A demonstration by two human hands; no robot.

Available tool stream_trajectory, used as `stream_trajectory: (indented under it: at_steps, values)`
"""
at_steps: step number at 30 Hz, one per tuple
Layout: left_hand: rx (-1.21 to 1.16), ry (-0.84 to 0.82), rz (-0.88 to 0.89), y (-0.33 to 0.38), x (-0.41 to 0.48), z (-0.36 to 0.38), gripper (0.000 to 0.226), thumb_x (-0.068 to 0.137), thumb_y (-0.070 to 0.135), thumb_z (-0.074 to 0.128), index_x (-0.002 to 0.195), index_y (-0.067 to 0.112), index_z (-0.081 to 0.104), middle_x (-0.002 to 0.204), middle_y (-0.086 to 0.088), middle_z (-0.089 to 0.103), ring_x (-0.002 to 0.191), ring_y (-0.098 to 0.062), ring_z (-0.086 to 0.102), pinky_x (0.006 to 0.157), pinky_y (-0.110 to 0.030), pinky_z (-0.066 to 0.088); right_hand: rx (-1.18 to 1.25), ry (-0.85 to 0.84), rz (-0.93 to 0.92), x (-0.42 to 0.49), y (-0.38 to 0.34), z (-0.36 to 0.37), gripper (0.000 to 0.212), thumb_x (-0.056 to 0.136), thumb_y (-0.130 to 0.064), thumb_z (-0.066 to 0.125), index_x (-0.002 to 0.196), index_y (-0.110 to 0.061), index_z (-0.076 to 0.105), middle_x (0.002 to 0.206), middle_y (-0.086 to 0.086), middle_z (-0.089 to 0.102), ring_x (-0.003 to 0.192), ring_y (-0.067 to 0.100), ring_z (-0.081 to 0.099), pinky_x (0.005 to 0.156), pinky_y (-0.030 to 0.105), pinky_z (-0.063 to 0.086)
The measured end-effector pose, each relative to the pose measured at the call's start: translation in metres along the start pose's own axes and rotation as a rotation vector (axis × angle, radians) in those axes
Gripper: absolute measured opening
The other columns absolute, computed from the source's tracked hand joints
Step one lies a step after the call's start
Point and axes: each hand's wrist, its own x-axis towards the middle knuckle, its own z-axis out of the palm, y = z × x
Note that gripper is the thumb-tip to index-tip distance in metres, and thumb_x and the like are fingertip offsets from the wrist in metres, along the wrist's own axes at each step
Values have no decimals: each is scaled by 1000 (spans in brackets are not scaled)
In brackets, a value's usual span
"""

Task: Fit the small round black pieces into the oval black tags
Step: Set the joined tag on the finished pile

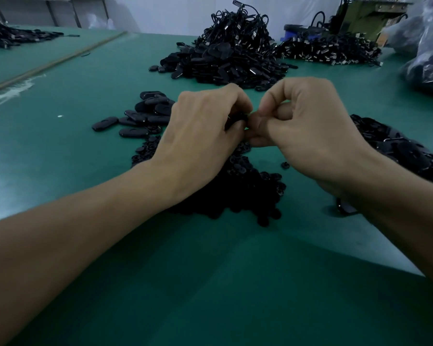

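Above the middle of the green table, my left hand point(205, 128) grips an oval black tag point(236, 121), mostly hidden by my curled fingers. My right hand point(308, 126) meets it fingertip to fingertip, its thumb and fingers pinched at the tag's end; what they pinch is hidden. Under my hands lies a heap of small round black pieces point(238, 193). A group of oval black tags point(140, 118) lies to the left of my left hand.
A tall pile of black tags with cords point(230, 56) stands behind my hands, with another pile point(328, 49) at the back right. More black parts point(395, 148) lie by my right forearm. Plastic bags point(428, 53) sit at the right edge. A green table surface point(60, 151) spreads left.
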Motion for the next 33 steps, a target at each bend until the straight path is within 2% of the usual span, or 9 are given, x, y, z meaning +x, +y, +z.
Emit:
stream_trajectory:
  at_steps: [5,9,13,16,19,21,26,30,33]
  values:
    - [-56,23,-24,-7,0,2,21,84,8,70,104,15,71,84,10,70,78,-5,65,77,-25,54,106,-69,45,0,0,-1,17,93,0,64,89,-16,60,77,9,76,73,22,76,78,42,62]
    - [-111,38,-48,-9,1,2,19,85,10,75,103,14,72,80,17,66,82,-2,65,75,-12,52,139,-22,71,-2,1,-2,24,85,2,71,91,-15,55,77,9,76,74,23,76,79,47,61]
    - [-245,44,-151,-9,2,2,17,82,15,80,97,20,73,78,9,71,73,-5,70,74,-26,60,14,56,13,-3,3,-1,27,83,-2,74,81,-20,54,71,7,74,70,18,74,70,49,61]
    - [-309,24,-196,-8,2,2,18,81,14,81,93,24,71,78,6,73,72,-9,72,75,-32,61,-67,104,-4,-3,4,-1,26,84,-9,75,78,-23,54,72,6,73,70,16,73,68,43,60]
    - [-325,21,-190,-6,2,1,19,81,12,80,92,24,70,77,7,73,71,-5,71,75,-28,61,-158,150,-35,-3,3,-1,29,83,-14,76,74,-28,52,73,3,72,71,18,70,65,36,58]
    - [-313,28,-170,-6,1,1,18,82,12,80,93,22,71,77,9,72,70,-2,70,73,-21,59,-170,154,-40,-3,3,-1,30,83,-14,76,73,-28,51,74,3,72,71,18,70,66,38,59]
    - [-194,26,-56,-4,-1,2,16,82,8,78,96,14,74,79,19,66,76,2,67,70,-6,49,-1,67,42,1,5,-1,29,85,-4,74,78,-21,52,75,10,74,70,21,74,72,48,61]
    - [-136,19,10,-9,-1,-1,15,84,9,75,99,12,73,81,8,72,76,-5,68,74,-19,56,205,-23,78,0,2,-2,25,90,5,67,83,-14,52,74,15,74,71,26,75,71,36,63]
    - [-138,2,13,-11,-1,0,14,84,7,73,98,11,71,81,8,72,75,-5,67,73,-20,56,180,-64,64,0,3,-4,20,91,2,68,87,-13,55,74,13,75,73,25,75,73,40,63]
